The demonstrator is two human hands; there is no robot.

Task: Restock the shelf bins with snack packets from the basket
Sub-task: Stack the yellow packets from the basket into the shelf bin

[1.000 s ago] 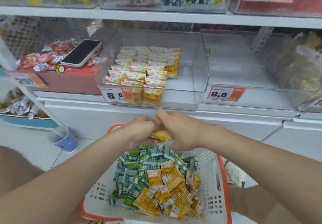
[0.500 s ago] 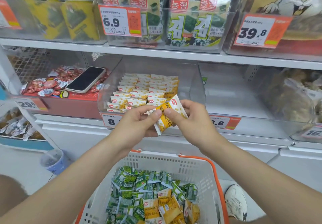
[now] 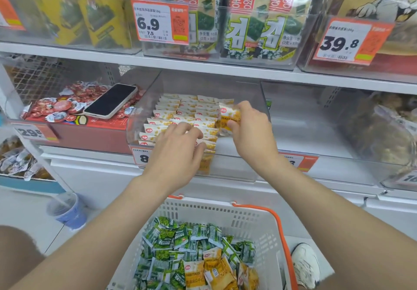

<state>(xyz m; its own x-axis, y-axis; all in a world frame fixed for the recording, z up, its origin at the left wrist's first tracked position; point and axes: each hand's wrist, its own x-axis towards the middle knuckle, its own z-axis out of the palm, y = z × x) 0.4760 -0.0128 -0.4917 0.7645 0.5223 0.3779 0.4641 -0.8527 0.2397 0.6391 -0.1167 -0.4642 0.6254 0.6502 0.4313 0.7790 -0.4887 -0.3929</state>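
Observation:
A clear shelf bin point(image 3: 243, 100) on the middle shelf holds neat rows of yellow-and-white snack packets point(image 3: 180, 113). My right hand point(image 3: 250, 129) is inside the bin at the right end of the rows and pinches a yellow packet point(image 3: 228, 118) between thumb and fingers. My left hand point(image 3: 178, 149) reaches over the bin's front wall, its fingers bent down onto the front rows of packets. Below, a white basket point(image 3: 255, 222) with orange handles holds several green packets point(image 3: 178, 240) and yellow packets point(image 3: 214, 271).
A black phone point(image 3: 110, 101) lies on red sweets in the bin to the left. An empty clear bin point(image 3: 316, 120) stands to the right. Seaweed packs and price tags fill the shelf above. A blue cup point(image 3: 67, 210) and a white shoe point(image 3: 305, 265) are on the floor.
Both hands rose from the basket with a yellow packet and went into the bin. The right hand now holds the packet alone; the left hand has moved onto the front rows.

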